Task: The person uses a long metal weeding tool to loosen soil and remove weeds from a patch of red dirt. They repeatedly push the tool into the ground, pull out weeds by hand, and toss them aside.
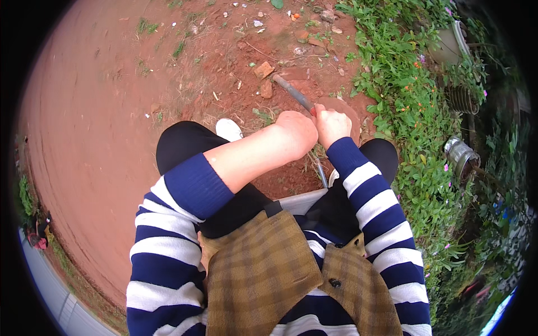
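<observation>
My right hand [333, 126] is closed round a grey metal pipe or tool handle [294, 92] with a red band close to the fingers. The far end of the pipe slants up and left to the red soil, beside a broken brick [264, 70]. My left hand [299, 131] is bent down right beside my right hand; its fingers are hidden, so its hold cannot be told. A smaller brick piece [266, 89] lies just below the first. Below the hands, a thin metal rod [322, 173] shows between my legs; whether it joins the pipe cannot be told.
A white shoe [229, 129] stands at my left, by my black-trousered knee. Green plants with small flowers [403, 92] line the right side, with a metal can [462, 155] among them. Stones [327, 16] and litter dot the soil ahead. A person [38, 235] is far off at left.
</observation>
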The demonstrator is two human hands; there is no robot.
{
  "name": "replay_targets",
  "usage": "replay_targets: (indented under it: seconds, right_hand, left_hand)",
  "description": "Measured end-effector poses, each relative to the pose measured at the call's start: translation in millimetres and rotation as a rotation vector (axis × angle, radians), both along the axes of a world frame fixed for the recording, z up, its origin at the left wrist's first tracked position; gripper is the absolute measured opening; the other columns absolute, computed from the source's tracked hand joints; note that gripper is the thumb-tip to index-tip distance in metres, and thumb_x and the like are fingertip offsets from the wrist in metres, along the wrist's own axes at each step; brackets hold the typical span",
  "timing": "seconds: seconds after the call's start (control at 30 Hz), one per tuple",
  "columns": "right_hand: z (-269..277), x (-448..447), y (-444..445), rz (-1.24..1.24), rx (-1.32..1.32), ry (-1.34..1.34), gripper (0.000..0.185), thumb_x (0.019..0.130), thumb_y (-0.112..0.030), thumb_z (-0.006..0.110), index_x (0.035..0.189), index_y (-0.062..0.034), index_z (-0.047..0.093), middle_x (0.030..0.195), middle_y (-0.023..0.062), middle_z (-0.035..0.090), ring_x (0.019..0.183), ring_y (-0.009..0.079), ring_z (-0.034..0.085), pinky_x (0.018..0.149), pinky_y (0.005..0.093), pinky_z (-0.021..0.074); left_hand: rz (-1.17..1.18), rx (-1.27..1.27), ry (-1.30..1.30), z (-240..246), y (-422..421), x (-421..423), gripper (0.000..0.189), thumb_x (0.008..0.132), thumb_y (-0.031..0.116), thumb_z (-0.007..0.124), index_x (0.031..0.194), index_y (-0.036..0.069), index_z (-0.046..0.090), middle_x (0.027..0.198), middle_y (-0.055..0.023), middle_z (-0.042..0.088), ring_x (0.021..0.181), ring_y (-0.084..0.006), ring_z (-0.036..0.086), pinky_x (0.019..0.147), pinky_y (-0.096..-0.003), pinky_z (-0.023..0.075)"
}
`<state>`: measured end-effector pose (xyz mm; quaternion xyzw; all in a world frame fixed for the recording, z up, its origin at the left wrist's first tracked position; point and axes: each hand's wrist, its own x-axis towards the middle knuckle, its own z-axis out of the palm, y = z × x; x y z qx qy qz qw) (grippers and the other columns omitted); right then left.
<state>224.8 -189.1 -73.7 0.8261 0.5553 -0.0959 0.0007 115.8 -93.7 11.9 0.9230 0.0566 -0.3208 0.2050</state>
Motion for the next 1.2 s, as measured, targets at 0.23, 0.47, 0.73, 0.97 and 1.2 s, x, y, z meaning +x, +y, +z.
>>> replay_targets:
  seconds: [0.23, 0.47, 0.73, 0.97, 1.2]
  right_hand:
    - [-13, 15, -54, -0.162, 0.034, 0.136, 0.032, 0.081, -0.027, 0.067, 0.110, -0.0155, 0.061, 0.079, 0.0143, 0.066, 0.073, 0.0330, 0.067, 0.067, 0.0450, 0.0536]
    - [-13, 36, -72, -0.948, 0.517, 1.072, 0.034, 0.093, -0.018, 0.061, 0.124, -0.0051, 0.058, 0.079, 0.0045, 0.065, 0.054, 0.0075, 0.053, 0.045, 0.0220, 0.0395]
    - [-21, 67, -17, -1.038, 0.691, 1.246, 0.043, 0.100, -0.029, 0.046, 0.141, -0.0180, 0.039, 0.068, 0.0020, 0.051, 0.044, 0.0084, 0.042, 0.037, 0.0226, 0.0305]
    - [-73, 51, -14, -1.238, 0.457, 1.405, 0.037, 0.101, -0.029, 0.043, 0.137, -0.0231, 0.041, 0.066, 0.0018, 0.048, 0.042, 0.0105, 0.040, 0.036, 0.0241, 0.0298]
    - [-22, 72, -33, -1.247, 0.637, 1.441, 0.029, 0.101, -0.028, 0.043, 0.127, -0.0164, 0.047, 0.069, 0.0019, 0.048, 0.043, 0.0090, 0.038, 0.037, 0.0219, 0.0271]
  left_hand:
    - [0.001, 0.041, 0.100, -14, 11, 30, 0.021, 0.082, 0.009, 0.057, 0.096, 0.002, 0.071, 0.099, -0.0138, 0.071, 0.096, -0.0290, 0.068, 0.081, -0.0392, 0.0537]
    - [-0.081, 0.024, 0.126, 1, 12, 29, 0.026, 0.077, 0.008, 0.066, 0.103, 0.007, 0.072, 0.107, -0.0095, 0.070, 0.101, -0.0243, 0.067, 0.080, -0.0351, 0.0537]
    - [0.036, -0.050, -0.069, 11, 31, -15, 0.016, 0.078, 0.006, 0.057, 0.086, 0.002, 0.070, 0.088, -0.0160, 0.070, 0.088, -0.0312, 0.069, 0.074, -0.0399, 0.0547]
    - [0.079, -0.036, -0.077, 4, 39, -8, 0.015, 0.078, 0.007, 0.057, 0.086, 0.003, 0.069, 0.087, -0.0158, 0.070, 0.088, -0.0306, 0.069, 0.075, -0.0399, 0.0546]
    - [0.015, -0.031, 0.011, 11, 31, 14, 0.022, 0.080, 0.009, 0.062, 0.099, 0.006, 0.072, 0.102, -0.0099, 0.071, 0.099, -0.0253, 0.067, 0.081, -0.0363, 0.0538]
